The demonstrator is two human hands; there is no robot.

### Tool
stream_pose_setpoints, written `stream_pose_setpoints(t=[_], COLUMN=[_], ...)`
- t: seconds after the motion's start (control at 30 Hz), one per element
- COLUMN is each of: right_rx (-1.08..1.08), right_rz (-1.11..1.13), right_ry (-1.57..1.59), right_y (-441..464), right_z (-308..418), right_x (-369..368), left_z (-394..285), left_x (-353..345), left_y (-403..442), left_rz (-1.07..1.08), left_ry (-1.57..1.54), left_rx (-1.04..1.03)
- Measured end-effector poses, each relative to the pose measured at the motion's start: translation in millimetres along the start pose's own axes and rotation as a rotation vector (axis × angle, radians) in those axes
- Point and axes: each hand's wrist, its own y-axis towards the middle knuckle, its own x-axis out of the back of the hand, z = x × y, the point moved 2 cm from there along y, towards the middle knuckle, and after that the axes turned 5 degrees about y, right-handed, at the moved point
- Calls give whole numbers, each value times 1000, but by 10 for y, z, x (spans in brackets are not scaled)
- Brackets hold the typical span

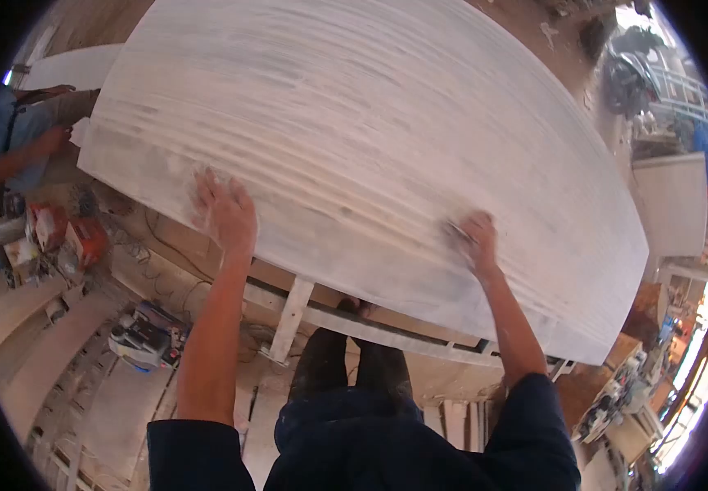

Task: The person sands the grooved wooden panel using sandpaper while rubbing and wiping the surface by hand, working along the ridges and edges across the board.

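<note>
A large pale board with dusty, streaked grain [370, 123] fills the upper middle of the head view. Near its lower left edge, my left hand [225, 210] rests on the surface, fingers spread and coated in white dust. Further right, my right hand [477, 237] is on the board with its fingers bent around a small dark item [458, 233], which is blurred and partly hidden by the fingers.
Another person [22, 139] stands at the left edge of the board. A power tool [143, 337] lies on planks at the lower left, near red boxes [85, 241]. A wooden frame [293, 315] supports the board. Cluttered shelves [616, 393] stand at the right.
</note>
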Motion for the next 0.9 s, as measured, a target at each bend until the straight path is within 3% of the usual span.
stream_pose_setpoints(t=[0.07,0.13,0.2,0.27,0.37,0.4,0.47,0.5,0.57,0.63,0.73,0.9], right_rx=[4,136,0,-5,9,-30,-29,-3,-188,-286,-124,-8], right_rz=[173,146,271,157,177,239,81,100,190,208,235,231], right_ry=[166,193,148,244,217,269,272,26,-20,11,59,295], right_y=[505,1311,2021,2201,1670,1328,450,132,-314,-357,223,1923], right_z=[251,863,1381,1573,1017,687,156,24,-195,-148,202,1289], right_x=[-809,-1648,-2178,-2173,-1710,-1394,-606,-168,469,610,38,-1717], left_z=[-12,82,127,91,105,89,22,10,7,11,51,-6], left_x=[0,-109,-145,-114,-114,-96,-55,-66,-72,-132,-184,39], left_y=[3,33,35,51,14,-20,18,39,13,18,23,63], left_rz=[42,20,-2,38,-3,4,35,26,9,-13,-50,17], left_ry=[56,42,18,88,-143,-149,42,30,33,24,88,49], left_rx=[47,20,2,56,-11,-5,42,55,47,30,10,-5])
